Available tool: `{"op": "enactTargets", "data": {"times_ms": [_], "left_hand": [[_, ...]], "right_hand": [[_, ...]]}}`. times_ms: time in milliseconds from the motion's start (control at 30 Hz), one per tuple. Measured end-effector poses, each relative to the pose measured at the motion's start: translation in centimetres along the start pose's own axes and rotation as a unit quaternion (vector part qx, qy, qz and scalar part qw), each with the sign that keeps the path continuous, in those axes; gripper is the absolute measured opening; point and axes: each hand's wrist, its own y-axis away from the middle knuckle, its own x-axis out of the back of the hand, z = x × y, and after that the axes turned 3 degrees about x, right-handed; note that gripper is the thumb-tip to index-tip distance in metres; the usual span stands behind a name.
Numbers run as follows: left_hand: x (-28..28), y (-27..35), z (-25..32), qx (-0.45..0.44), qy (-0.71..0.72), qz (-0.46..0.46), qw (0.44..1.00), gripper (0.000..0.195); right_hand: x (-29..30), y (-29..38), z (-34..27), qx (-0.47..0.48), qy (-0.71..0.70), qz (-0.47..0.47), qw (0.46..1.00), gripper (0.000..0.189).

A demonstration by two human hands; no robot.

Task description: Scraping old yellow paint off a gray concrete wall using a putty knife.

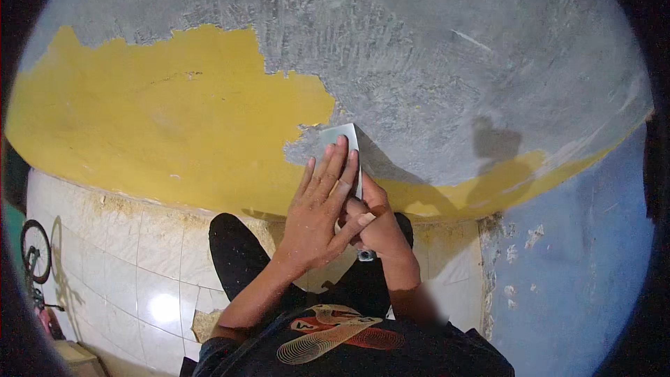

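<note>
My right hand [379, 220] is closed around the handle of a wide metal scraper [350, 132], whose butt end shows below the fist. My left hand [319, 209] lies flat over the blade, fingers stretched out and slightly apart. Its thumb, with a pale wrap on it, crosses over the right hand. The blade's front edge is against the wall, at a bare grey notch beside the yellow paint [183, 115]. Rough grey wall surface [419, 52] spreads above and to the right, with a ragged border against the yellow. Most of the handle is hidden by my hands.
White floor tiles [115, 251] meet the wall's base, with yellowish debris along the joint. To the right is a blue wall [565, 272] with chipped patches. A bicycle [35, 251] stands at the far left. My black-clad legs [235, 251] are close to the wall.
</note>
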Motion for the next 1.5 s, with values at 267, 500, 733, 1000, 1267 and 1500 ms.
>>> {"op": "enactTargets", "data": {"times_ms": [267, 500, 733, 1000, 1267, 1500], "left_hand": [[1.7, -0.4, -0.3, -0.021, -0.028, 0.055, 0.998, 0.081], [1.0, -0.8, -0.3, -0.008, -0.011, 0.033, 0.999, 0.079], [-0.3, -0.9, -0.2, -0.040, 0.015, 0.015, 0.999, 0.080], [0.8, -1.1, -0.2, -0.050, 0.020, -0.016, 0.998, 0.079], [0.8, -0.9, -0.4, -0.050, -0.004, 0.000, 0.999, 0.080], [1.4, -1.9, -0.1, -0.055, 0.006, 0.013, 0.998, 0.082]], "right_hand": [[-0.7, -0.4, -1.5, 0.003, 0.063, -0.022, 0.998, 0.056], [-0.6, -0.3, -1.8, -0.043, 0.073, 0.008, 0.996, 0.057], [-0.1, 0.7, -2.2, -0.052, 0.104, 0.038, 0.992, 0.054], [0.4, 1.3, -3.2, -0.115, 0.090, 0.025, 0.989, 0.056], [0.2, 0.8, -2.6, -0.057, 0.057, 0.013, 0.997, 0.057], [0.3, 0.5, -4.2, -0.119, 0.049, 0.003, 0.992, 0.061]]}}
